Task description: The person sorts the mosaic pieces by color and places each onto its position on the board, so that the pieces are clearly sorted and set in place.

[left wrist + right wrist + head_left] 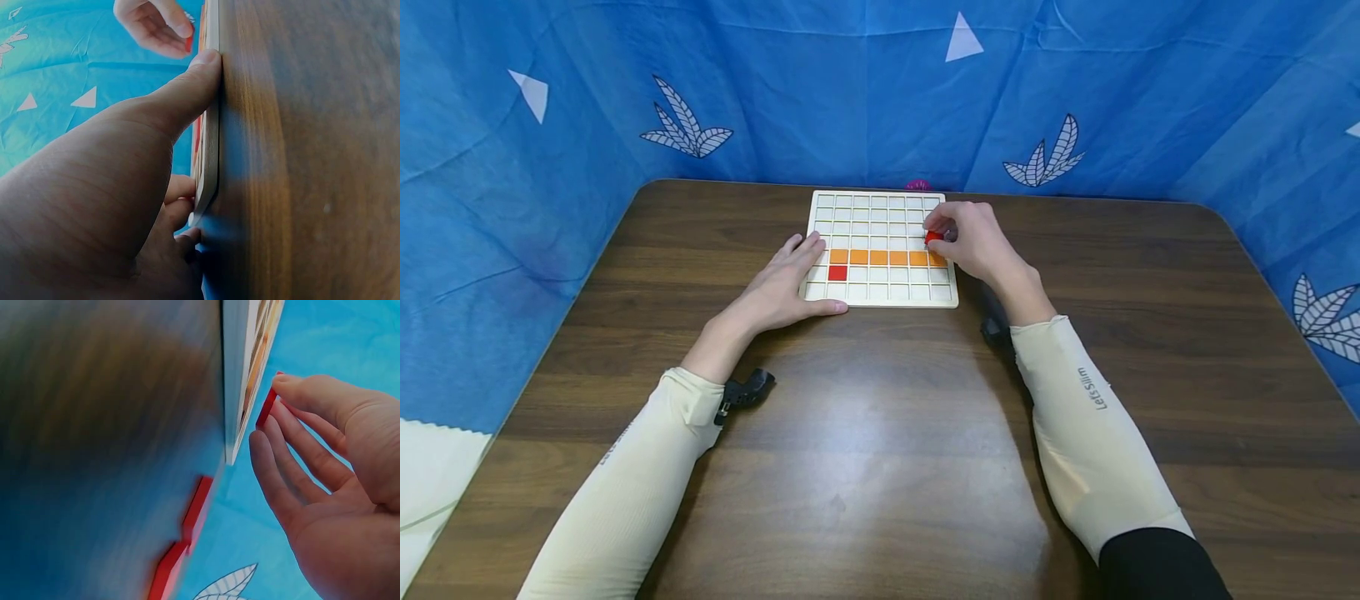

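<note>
My left hand (775, 287) has its fingers fairly straight, resting along the left edge of the board (878, 292), thumb at the near edge. I judge the board stiff, light and likely to slide, so its rim is the place to steady it. It is pale, flat, round-cornered, gridded into white squares. Smooth-looking orange tiles (878, 258) make a row, a red square (837, 272) below its left end. My right hand (977, 237) pinches the red tile (267, 407) between thumb and fingertips, just over the board's right side. It should feel light, rigid, slightly slippery, hard to break; opposite edges suit my grip. Thin, straight-edged spare tiles (199, 509) rest farther right on the wood-grained table (880, 450).
</note>
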Demonstrator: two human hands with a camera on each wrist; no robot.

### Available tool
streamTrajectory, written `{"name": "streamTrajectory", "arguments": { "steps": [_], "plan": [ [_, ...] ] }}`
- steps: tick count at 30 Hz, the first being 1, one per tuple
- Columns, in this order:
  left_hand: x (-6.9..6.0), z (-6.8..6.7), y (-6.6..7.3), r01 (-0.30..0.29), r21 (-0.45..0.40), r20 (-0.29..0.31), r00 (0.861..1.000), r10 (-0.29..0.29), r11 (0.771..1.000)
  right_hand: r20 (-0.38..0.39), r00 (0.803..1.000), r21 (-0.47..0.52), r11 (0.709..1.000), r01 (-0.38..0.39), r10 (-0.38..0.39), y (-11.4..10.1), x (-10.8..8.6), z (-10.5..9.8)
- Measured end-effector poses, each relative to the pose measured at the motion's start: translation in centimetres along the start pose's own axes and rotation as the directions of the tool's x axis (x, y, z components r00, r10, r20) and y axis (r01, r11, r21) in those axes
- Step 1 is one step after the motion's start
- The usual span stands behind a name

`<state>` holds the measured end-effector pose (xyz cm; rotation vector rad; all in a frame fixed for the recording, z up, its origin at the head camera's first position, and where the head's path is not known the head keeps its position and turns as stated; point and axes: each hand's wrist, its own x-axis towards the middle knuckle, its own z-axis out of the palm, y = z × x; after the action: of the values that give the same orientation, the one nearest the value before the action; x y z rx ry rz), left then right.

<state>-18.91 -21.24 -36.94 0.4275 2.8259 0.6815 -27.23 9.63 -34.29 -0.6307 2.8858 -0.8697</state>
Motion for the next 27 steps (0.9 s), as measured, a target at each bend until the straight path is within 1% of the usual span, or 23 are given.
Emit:
{"name": "streamTrajectory", "arguments": {
  "steps": [5,9,13,17,21,27],
  "plan": [
    [0.0,0.0,0.0,-0.003,-0.002,0.000,1.000,0.003,1.000,0.030,0.998,-0.009,0.998,0.056,-0.055,-1.7,-0.1,0.8],
    [0.0,0.0,0.0,0.001,-0.010,0.005,1.000,-0.001,1.000,0.067,0.993,-0.027,0.994,0.103,-0.101,-3.1,-0.2,1.5],
    [0.0,0.1,-0.1,0.002,-0.016,0.006,1.000,-0.002,1.000,0.095,0.986,-0.017,0.990,0.142,-0.139,-4.2,-0.3,2.2],
    [0.0,0.1,-0.1,0.003,-0.011,0.007,1.000,-0.003,1.000,0.103,0.979,-0.001,0.985,0.175,-0.174,-5.0,-0.4,3.0],
    [-0.1,0.1,-0.2,0.004,-0.009,0.008,1.000,-0.004,1.000,0.098,0.973,-0.007,0.978,0.209,-0.207,-5.6,-0.4,3.7],
    [-0.2,0.2,-0.1,0.004,-0.010,0.003,1.000,-0.004,1.000,0.100,0.958,-0.020,0.962,0.273,-0.270,-6.9,-0.2,4.6]
  ]
}}
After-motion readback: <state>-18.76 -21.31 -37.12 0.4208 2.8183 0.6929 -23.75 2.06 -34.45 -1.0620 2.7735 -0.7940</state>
